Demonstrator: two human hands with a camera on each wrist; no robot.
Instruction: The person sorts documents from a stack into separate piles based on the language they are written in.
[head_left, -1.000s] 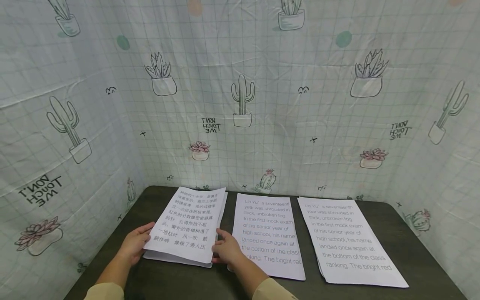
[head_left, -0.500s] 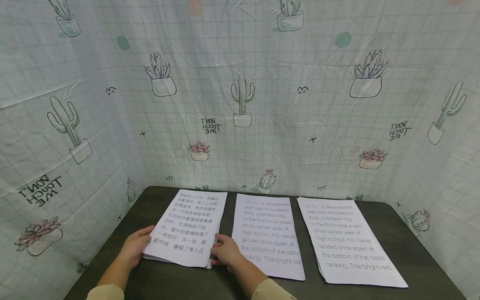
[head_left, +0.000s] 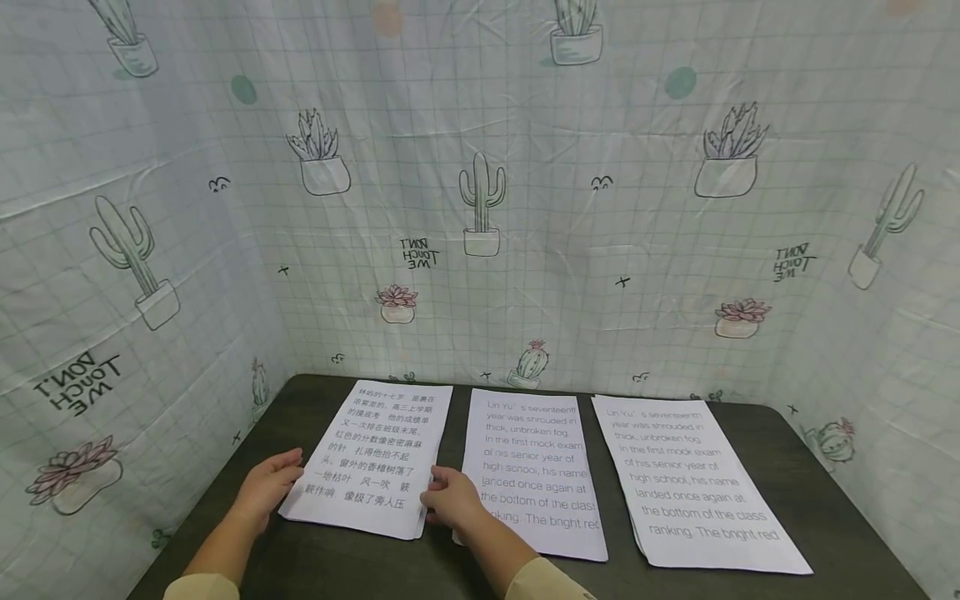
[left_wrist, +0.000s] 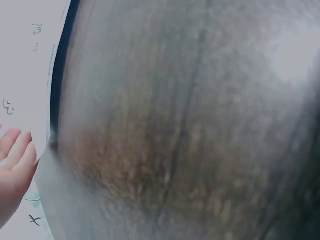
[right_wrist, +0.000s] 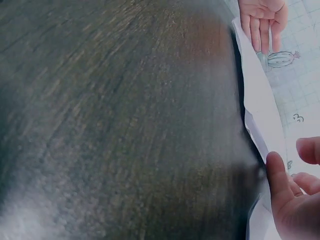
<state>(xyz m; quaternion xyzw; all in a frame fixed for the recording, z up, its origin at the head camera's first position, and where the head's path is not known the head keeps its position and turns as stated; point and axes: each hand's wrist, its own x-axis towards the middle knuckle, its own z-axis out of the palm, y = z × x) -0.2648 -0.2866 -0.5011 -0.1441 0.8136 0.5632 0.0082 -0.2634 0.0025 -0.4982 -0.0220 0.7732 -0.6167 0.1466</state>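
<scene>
One Chinese-printed stack [head_left: 367, 458] — between both hands [head_left: 268, 487] [head_left: 454, 497].

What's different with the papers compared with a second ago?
The raised top of the left papers has come down and now lies nearly flat. The left hand and right hand remain at either side; whether the left one touches is unclear. The middle papers and right papers stayed put.

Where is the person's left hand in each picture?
Head: left hand, low and left of middle.
Left wrist: left hand, cut off by the left edge, below middle.
Right wrist: left hand, at the top, right of middle.
Shared landmark: the printed cloth.
</scene>
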